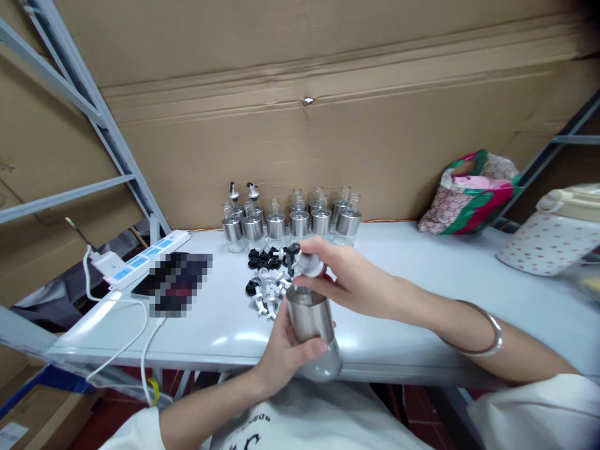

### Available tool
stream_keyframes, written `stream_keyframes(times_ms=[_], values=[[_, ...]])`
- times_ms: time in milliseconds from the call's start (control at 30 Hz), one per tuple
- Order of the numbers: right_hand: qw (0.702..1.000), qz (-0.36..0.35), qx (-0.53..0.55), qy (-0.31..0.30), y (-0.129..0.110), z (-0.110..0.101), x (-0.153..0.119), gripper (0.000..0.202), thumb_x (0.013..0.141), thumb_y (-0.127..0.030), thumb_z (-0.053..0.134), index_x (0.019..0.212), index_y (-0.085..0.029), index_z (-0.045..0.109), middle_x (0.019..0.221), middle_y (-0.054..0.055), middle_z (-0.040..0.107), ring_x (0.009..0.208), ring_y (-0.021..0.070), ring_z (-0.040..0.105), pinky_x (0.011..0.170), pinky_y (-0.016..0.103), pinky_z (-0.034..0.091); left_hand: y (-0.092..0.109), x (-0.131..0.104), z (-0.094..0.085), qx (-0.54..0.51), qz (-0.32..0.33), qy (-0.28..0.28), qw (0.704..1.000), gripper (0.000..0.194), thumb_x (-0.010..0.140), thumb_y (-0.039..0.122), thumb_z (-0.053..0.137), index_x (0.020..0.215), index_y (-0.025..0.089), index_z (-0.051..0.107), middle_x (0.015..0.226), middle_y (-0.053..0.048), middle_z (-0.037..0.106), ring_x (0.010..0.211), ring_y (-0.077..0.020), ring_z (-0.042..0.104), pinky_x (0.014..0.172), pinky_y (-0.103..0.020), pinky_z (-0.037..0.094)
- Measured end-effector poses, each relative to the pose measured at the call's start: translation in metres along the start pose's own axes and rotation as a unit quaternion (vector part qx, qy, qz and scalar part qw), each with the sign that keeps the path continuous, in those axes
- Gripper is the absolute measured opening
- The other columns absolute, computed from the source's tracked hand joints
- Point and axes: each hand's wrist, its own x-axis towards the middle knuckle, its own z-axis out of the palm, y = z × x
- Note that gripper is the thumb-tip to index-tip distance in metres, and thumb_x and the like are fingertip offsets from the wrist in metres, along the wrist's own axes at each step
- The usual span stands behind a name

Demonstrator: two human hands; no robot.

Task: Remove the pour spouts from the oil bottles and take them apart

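My left hand (290,353) is wrapped round a glass bottle (313,315) with a steel sleeve, tilted over the table's front edge. At its mouth, my right hand (335,272) grips a pourer cap (310,265) with a white collar and a black spout, between thumb and fingers. Just left of the bottle lie a pile of white pourer parts (269,291) and a group of black caps (264,259). Behind them stand several similar bottles (275,224) in rows; two at the back left carry spouts (253,191).
On the left of the table (394,250) are a power strip (147,256), white cables (146,312) and a dark, pixelated device (180,281). A patterned bag (469,197) and a dotted white container (553,231) stand at the right. Cardboard (328,137) rises behind.
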Motion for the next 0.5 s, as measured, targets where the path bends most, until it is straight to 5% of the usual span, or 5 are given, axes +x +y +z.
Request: stream_keyframes(times_ms=[267, 500], values=[[0.981, 0.014, -0.067, 0.181, 0.001, -0.040, 0.045, 0.033, 0.080, -0.029, 0.060, 0.111, -0.024, 0.050, 0.077, -0.003, 0.054, 0.065, 0.0106, 0.052, 0.058, 0.024, 0.044, -0.004, 0.004, 0.001, -0.036, 0.035, -0.049, 0.998, 0.055, 0.079, 0.053, 0.061, 0.120, 0.027, 0.036, 0.110, -0.007, 0.057, 0.086, -0.0207, 0.065, 0.084, -0.041, 0.046], [0.969, 0.023, -0.157, 0.189, 0.071, -0.034, 0.106, 0.039, 0.084, -0.020, 0.051, 0.121, -0.019, 0.040, 0.086, 0.002, 0.057, 0.072, 0.0138, 0.057, 0.067, 0.028, 0.044, -0.008, 0.004, 0.000, -0.032, 0.025, -0.053, 0.998, 0.043, 0.085, 0.052, 0.053, 0.114, 0.025, 0.036, 0.102, -0.003, 0.052, 0.077, -0.0149, 0.063, 0.079, -0.036, 0.045]])
